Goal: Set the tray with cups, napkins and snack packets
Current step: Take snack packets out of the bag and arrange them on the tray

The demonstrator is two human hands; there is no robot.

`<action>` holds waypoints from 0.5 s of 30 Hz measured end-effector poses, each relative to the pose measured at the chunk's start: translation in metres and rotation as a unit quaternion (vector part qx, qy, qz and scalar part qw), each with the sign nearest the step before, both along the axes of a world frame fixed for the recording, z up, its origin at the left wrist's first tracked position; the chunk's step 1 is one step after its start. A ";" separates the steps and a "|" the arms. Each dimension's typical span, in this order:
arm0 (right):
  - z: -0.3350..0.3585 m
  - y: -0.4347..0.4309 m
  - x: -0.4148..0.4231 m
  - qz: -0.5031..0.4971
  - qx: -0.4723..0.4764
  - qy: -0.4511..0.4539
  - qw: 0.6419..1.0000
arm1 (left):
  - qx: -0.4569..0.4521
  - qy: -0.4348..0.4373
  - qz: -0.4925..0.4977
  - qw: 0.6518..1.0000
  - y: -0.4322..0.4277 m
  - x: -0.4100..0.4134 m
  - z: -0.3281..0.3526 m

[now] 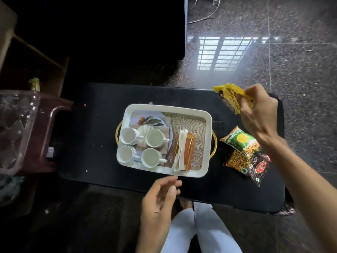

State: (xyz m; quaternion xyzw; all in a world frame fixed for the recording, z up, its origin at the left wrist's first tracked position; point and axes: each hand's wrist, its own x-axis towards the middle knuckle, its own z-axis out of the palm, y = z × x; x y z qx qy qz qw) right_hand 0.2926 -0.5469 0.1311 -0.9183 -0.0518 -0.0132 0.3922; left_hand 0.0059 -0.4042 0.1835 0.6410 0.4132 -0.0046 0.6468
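Observation:
A white rectangular tray with gold handles lies on a low black table. Several white cups stand in its left half. A wooden napkin holder with white napkins lies in its middle. My right hand is raised over the table's far right corner, shut on a yellow snack packet. A green and yellow packet and a dark mixture packet lie on the table right of the tray. My left hand hovers open at the tray's near edge, holding nothing.
A maroon plastic stool stands against the table's left end, with a clear container in front of it. Dark furniture fills the far left. Speckled stone floor stretches to the right. My white-trousered legs are below the table edge.

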 end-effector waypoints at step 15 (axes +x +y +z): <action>0.057 0.174 -0.001 0.259 0.108 -0.024 0.959 | 0.258 -0.076 -0.110 0.957 0.195 0.170 -0.048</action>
